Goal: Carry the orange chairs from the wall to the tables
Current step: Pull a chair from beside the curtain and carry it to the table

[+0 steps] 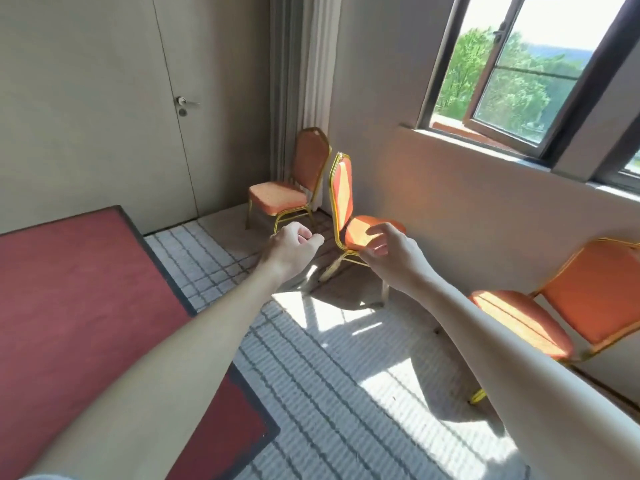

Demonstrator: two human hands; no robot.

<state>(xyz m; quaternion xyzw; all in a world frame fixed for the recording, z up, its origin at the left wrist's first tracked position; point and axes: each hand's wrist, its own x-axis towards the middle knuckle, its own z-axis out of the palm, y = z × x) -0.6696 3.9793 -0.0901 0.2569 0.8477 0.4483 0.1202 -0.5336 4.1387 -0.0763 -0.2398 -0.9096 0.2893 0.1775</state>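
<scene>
Red-clothed surface (pixel 69 306) hems the left, near orange padded chair with gold metal frame (pixel 571 306) stands against the wall (pixel 467 209) right: a lifted chair could clip either. Left hand (pixel 292 245) curled, empty; right hand (pixel 388 249) loosely open, empty, overlapping the seat of the sideways orange chair (pixel 341 192), contact unclear; grabbing the seat alone risks tipping it into the corner orange chair (pixel 291 181) behind.
</scene>
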